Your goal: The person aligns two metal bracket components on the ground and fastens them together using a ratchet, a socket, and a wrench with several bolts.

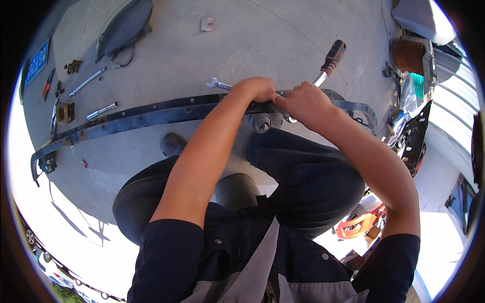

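A long dark metal bumper beam (146,117) lies across the concrete floor in front of my knees. My left hand (258,90) grips the beam near its middle, beside a silver combination wrench (218,84) whose open end sticks out to the left. My right hand (303,101) is closed on the shaft of a ratchet with a black and orange handle (331,58) pointing up and away. A round grey fitting (262,122) sits just under both hands on the beam.
On the left lie red pliers (47,84), two chrome tools (87,82), a small box (64,113), a blue plate (36,62) and a dark curved cover (125,26). A small metal bracket (206,24) sits at the top. Car parts crowd the right edge (411,101).
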{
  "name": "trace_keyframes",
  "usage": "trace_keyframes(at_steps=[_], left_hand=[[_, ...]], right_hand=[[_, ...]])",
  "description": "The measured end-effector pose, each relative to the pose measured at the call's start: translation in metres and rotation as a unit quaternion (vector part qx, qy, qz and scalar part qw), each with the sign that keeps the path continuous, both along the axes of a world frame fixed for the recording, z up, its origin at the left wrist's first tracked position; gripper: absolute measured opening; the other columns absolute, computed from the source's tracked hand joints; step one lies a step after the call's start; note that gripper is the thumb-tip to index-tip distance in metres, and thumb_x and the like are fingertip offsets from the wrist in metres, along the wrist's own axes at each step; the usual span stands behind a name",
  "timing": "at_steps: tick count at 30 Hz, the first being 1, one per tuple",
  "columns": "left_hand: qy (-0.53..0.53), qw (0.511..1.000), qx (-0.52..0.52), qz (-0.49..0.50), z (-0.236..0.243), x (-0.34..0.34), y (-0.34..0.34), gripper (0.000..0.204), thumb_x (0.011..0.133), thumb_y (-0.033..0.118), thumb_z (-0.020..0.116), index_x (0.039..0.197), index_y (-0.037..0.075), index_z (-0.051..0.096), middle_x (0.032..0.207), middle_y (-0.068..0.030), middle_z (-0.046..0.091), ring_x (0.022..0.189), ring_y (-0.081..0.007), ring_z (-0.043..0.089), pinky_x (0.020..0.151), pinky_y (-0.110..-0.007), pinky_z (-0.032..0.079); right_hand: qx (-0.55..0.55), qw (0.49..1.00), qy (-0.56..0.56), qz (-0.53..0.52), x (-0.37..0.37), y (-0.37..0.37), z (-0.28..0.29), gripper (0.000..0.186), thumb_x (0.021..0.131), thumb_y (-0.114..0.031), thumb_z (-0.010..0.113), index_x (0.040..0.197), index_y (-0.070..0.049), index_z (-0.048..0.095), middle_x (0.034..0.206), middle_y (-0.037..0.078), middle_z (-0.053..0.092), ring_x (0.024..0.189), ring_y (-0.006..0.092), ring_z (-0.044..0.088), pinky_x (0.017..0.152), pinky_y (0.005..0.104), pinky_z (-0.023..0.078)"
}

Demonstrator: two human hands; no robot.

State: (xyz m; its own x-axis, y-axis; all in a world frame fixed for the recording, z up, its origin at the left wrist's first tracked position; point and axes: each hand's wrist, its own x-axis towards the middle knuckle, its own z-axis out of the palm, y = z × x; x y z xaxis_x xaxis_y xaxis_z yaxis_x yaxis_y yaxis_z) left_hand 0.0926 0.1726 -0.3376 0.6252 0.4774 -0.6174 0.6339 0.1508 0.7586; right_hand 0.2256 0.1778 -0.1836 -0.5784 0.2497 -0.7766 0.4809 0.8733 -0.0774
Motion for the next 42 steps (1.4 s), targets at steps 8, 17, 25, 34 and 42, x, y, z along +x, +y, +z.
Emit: trace_keyframes(at_steps=[8, 17, 25, 34, 42], left_hand=[[-0.002, 1.000, 0.001, 0.021, 0.003, 0.001, -0.003, 0.032, 0.085, 0.036, 0.068, 0.099, 0.008, 0.076, 0.091, -0.0172, 0.073, 0.085, -0.0318, 0.069, 0.077, -0.044, 0.052], [0.014, 1.000, 0.021, -0.015, 0.000, 0.006, -0.001, 0.039, 0.085, 0.039, 0.069, 0.105, 0.006, 0.076, 0.104, -0.0216, 0.072, 0.095, -0.0378, 0.069, 0.081, -0.047, 0.054], [0.026, 1.000, -0.005, -0.015, 0.010, 0.001, 0.001, 0.040, 0.084, 0.039, 0.072, 0.105, 0.005, 0.077, 0.105, -0.0217, 0.073, 0.095, -0.0375, 0.070, 0.083, -0.047, 0.054], [0.021, 1.000, 0.009, -0.019, 0.003, 0.005, 0.003, 0.043, 0.088, 0.041, 0.068, 0.109, 0.004, 0.075, 0.109, -0.0216, 0.072, 0.101, -0.0378, 0.068, 0.084, -0.047, 0.053], [0.019, 0.999, 0.037, 0.003, -0.002, 0.006, -0.004, 0.023, 0.082, 0.030, 0.067, 0.090, 0.011, 0.077, 0.083, -0.0158, 0.072, 0.076, -0.0317, 0.066, 0.071, -0.043, 0.051]], right_hand=[[-0.122, 0.963, 0.041, -0.237, 0.009, 0.011, 0.007, 0.038, 0.075, -0.015, 0.077, 0.109, -0.006, 0.064, 0.089, 0.012, 0.074, 0.087, 0.0285, 0.071, 0.076, 0.0453, 0.053], [-0.002, 0.999, 0.017, -0.031, 0.000, -0.001, 0.005, 0.026, 0.081, -0.016, 0.072, 0.105, -0.010, 0.065, 0.090, 0.006, 0.073, 0.084, 0.0254, 0.070, 0.078, 0.0393, 0.052], [-0.014, 0.992, 0.033, -0.120, -0.002, -0.003, 0.007, 0.035, 0.075, -0.022, 0.079, 0.105, -0.011, 0.064, 0.090, 0.009, 0.072, 0.090, 0.0296, 0.070, 0.082, 0.0418, 0.051], [-0.095, 0.955, 0.003, -0.281, 0.003, -0.002, 0.012, 0.048, 0.076, -0.026, 0.081, 0.115, -0.007, 0.062, 0.096, 0.016, 0.072, 0.097, 0.0364, 0.068, 0.085, 0.0468, 0.053], [0.048, 0.991, 0.062, 0.111, -0.001, 0.011, 0.002, 0.028, 0.077, -0.010, 0.073, 0.103, -0.014, 0.063, 0.080, 0.003, 0.067, 0.085, 0.0222, 0.068, 0.078, 0.0354, 0.047]])
